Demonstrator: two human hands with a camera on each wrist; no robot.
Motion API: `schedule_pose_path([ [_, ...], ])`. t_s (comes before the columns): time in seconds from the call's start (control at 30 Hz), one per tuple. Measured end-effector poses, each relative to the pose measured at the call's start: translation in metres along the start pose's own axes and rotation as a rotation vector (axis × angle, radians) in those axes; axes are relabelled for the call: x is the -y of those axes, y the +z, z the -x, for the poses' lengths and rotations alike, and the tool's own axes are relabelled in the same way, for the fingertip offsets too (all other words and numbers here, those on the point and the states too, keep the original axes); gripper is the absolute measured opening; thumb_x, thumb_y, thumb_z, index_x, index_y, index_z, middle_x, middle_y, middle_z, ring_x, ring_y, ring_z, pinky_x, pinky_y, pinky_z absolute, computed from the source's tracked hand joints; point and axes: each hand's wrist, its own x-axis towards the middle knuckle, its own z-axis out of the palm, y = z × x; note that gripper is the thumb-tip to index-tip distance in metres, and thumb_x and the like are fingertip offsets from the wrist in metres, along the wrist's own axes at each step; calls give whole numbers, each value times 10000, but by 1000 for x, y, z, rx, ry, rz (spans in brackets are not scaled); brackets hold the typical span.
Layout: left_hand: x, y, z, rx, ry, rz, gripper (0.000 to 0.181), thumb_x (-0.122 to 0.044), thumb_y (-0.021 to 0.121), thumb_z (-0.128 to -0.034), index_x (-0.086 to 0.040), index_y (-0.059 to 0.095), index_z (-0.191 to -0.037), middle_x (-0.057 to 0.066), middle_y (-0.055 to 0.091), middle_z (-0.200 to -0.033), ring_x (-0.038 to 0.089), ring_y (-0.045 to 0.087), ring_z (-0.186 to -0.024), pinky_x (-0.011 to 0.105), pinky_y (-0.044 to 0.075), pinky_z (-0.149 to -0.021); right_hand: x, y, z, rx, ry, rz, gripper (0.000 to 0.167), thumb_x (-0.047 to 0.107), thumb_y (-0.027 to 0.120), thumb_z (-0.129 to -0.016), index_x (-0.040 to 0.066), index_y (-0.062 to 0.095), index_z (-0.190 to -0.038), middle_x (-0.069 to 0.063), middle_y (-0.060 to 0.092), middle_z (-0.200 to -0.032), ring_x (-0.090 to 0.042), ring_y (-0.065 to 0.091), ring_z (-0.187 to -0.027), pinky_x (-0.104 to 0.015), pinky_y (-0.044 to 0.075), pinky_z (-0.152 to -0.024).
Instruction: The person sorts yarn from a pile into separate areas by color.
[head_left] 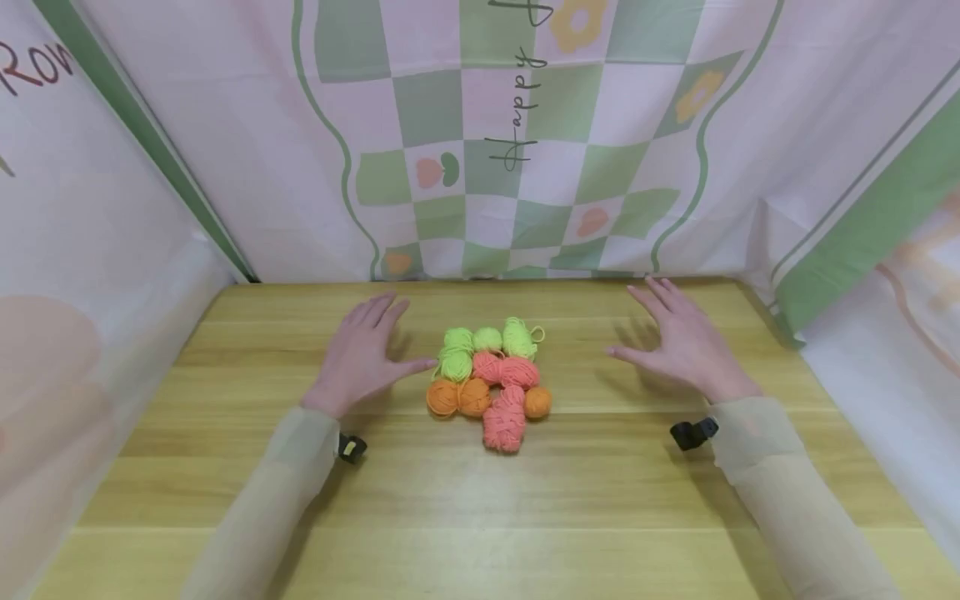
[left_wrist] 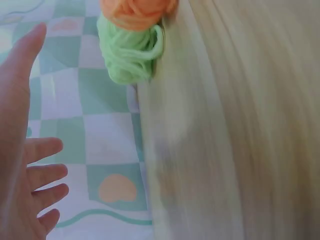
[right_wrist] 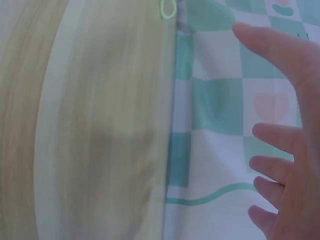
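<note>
Several small balls of yarn lie grouped in the middle of a wooden table. Green yarn (head_left: pixel 456 354) forms the far row, with a loose loop at its right end. Pink yarn (head_left: pixel 506 421) lies at the centre and front; an orange bundle (head_left: pixel 458 398) is on the left and an orange ball (head_left: pixel 537 402) on the right. To the left of the yarn, my left hand (head_left: pixel 362 354) is held with fingers spread, its thumb nearest the green and orange yarn. My right hand (head_left: pixel 686 342) is farther off to the right, fingers apart, holding nothing.
The wooden table (head_left: pixel 480 508) ends at a checked curtain (head_left: pixel 487 167) behind the yarn. More cloth hangs at the left and right sides. A small black device (head_left: pixel 351 447) sits at my left wrist, another black device (head_left: pixel 693 433) at my right.
</note>
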Motion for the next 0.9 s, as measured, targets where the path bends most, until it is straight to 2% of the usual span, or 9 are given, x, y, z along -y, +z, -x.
schedule_pose_path([
  [0.13, -9, -2, 2, -20, -16, 96, 1115, -859, 566, -787, -94, 363, -1572, 142, 336, -1611, 346, 289, -1471, 516, 192, -1205, 5, -3, 0, -10, -3, -43, 1059, 651, 753, -813, 89, 313, -1595, -188, 198, -1655, -436, 193, -1489, -687, 196, -1136],
  [0.3, -24, -2, 5, -51, -37, 261, 1094, -824, 650, -755, -140, 385, -1566, 77, 374, -1598, 315, 329, -1452, 523, 260, -1181, 12, -6, -1, -26, 5, -95, 1036, 606, 789, -808, 82, 343, -1581, -203, 249, -1636, -453, 246, -1465, -689, 225, -1124],
  [0.47, -42, -2, 10, -64, -53, 392, 1034, -698, 790, -737, -176, 421, -1550, 24, 401, -1580, 275, 346, -1440, 513, 286, -1169, 17, -6, -3, -56, -1, -135, 998, 571, 816, -802, 69, 394, -1554, -203, 310, -1611, -454, 292, -1443, -672, 244, -1127],
  [0.73, -66, 3, 19, -36, -39, 570, 1003, -637, 851, -703, -203, 464, -1520, -8, 444, -1546, 236, 369, -1425, 519, 292, -1162, 27, -6, -3, -63, -4, -178, 966, 516, 844, -798, 77, 416, -1545, -195, 364, -1586, -470, 338, -1413, -684, 258, -1114],
  [0.9, -81, 6, 26, -18, -2, 617, 996, -563, 901, -690, -209, 472, -1516, 2, 460, -1528, 228, 396, -1404, 506, 328, -1142, 34, -6, -3, -58, -15, -205, 951, 482, 863, -791, 75, 431, -1535, -192, 393, -1570, -463, 362, -1401, -681, 276, -1108],
])
